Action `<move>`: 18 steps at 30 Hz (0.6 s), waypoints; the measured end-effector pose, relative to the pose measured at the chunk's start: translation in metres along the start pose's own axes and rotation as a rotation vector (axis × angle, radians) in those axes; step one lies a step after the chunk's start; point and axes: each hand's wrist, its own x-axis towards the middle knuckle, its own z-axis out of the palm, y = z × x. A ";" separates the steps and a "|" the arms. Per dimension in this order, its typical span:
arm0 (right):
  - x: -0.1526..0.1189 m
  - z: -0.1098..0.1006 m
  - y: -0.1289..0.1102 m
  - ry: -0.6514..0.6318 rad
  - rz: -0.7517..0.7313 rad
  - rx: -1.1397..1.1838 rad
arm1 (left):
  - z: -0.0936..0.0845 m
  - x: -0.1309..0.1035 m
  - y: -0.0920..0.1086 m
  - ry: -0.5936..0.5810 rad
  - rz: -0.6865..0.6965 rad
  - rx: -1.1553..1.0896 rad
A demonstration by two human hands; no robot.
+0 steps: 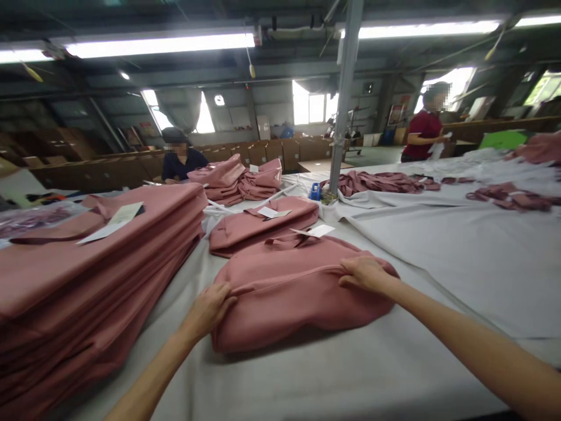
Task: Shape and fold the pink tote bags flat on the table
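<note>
A pink bag [289, 292] lies on the white-covered table [342, 374] in front of me, its strap and a white paper tag [322, 230] at the far edge. At its left end, my left hand [214, 307] grips the fabric with bent fingers by the seam. My right hand [362, 275] pinches the same seam near the right end, fingers closed on the cloth. Just behind lies another pink bag [263, 225] with a paper on top.
Stacked pink bags [100, 280] rise high on the left. Farther back are more folded bags [241, 180], a metal post [344, 105], a blue object [315, 191] and pink straps [381, 182]. Two people stand or sit beyond the table.
</note>
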 end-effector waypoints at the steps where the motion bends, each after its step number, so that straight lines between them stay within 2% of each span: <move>1: 0.002 0.000 0.002 -0.008 0.004 0.004 | 0.000 0.007 0.014 0.022 -0.022 0.012; 3: 0.005 -0.002 0.005 -0.018 0.018 0.013 | 0.001 0.026 0.049 0.031 -0.056 0.041; 5: 0.006 -0.004 0.008 -0.020 0.033 0.025 | 0.006 0.048 0.082 -0.064 -0.049 0.050; 7: 0.006 -0.008 0.006 -0.011 0.042 0.041 | 0.014 0.070 0.102 -0.150 -0.021 0.024; 9: 0.003 -0.015 -0.001 0.015 0.034 0.063 | 0.020 0.088 0.104 -0.203 0.013 -0.004; 11: -0.006 -0.026 -0.016 0.069 0.003 0.086 | 0.019 0.100 0.096 -0.232 0.061 -0.024; 13: -0.022 -0.032 -0.036 0.061 -0.106 0.288 | 0.013 0.104 0.088 -0.246 0.115 -0.032; 14: -0.030 -0.031 -0.046 -0.024 -0.186 0.492 | 0.010 0.103 0.086 -0.257 0.138 -0.031; 16: -0.040 -0.019 -0.063 -0.346 -0.341 0.984 | 0.005 0.100 0.086 -0.281 0.173 -0.018; 18: -0.035 0.007 -0.073 -0.618 -0.373 1.280 | 0.004 0.097 0.091 -0.307 0.200 0.003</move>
